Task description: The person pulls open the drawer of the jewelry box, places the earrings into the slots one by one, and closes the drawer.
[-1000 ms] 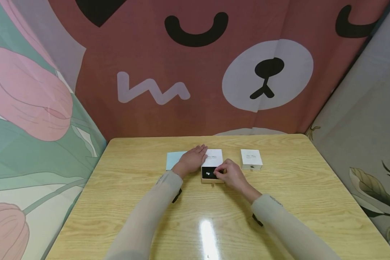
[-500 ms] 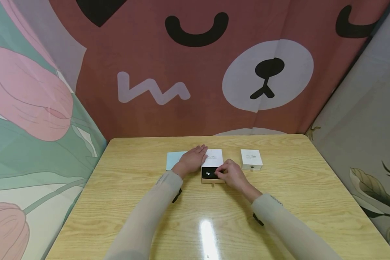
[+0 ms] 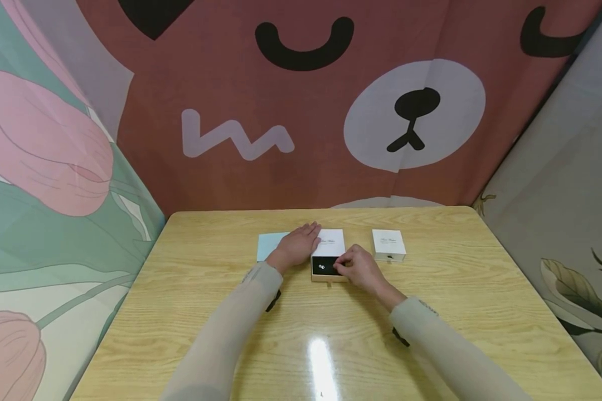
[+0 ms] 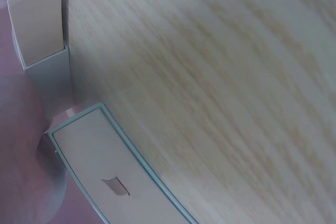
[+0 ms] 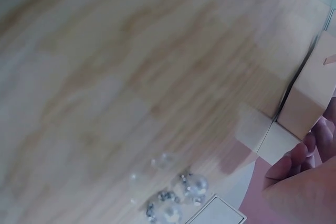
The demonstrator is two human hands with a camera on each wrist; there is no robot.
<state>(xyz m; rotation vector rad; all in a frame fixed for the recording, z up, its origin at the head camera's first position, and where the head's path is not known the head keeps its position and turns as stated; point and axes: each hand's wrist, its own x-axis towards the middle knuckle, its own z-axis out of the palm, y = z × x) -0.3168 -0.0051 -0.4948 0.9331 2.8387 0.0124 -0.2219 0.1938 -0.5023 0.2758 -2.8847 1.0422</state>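
Note:
My left hand (image 3: 297,245) rests with its fingers straight along the left side of a white jewelry box (image 3: 332,241), whose drawer (image 3: 329,278) is pulled toward me. Black lining fills the drawer, and a small silvery earring (image 3: 321,267) sits at its left. At the right of the lining, my right hand (image 3: 359,270) pinches with thumb and forefinger; whatever lies between the fingertips is hidden. In the right wrist view, its curled fingers (image 5: 296,158) reach the drawer's edge. A box front with a ribbon tab (image 4: 116,185) shows in the left wrist view.
A second, similar white box (image 3: 388,245) stands closed to the right. Beside my left wrist lies a light blue card (image 3: 269,245), partly covered. Pearl and crystal beads (image 5: 170,203) show low in the right wrist view; I cannot tell what bears them. Wooden table (image 3: 261,345) stretches toward me.
My right hand's fingertips have shifted very slightly to the right over the lining. The left hand, both boxes and the earring stay as they were.

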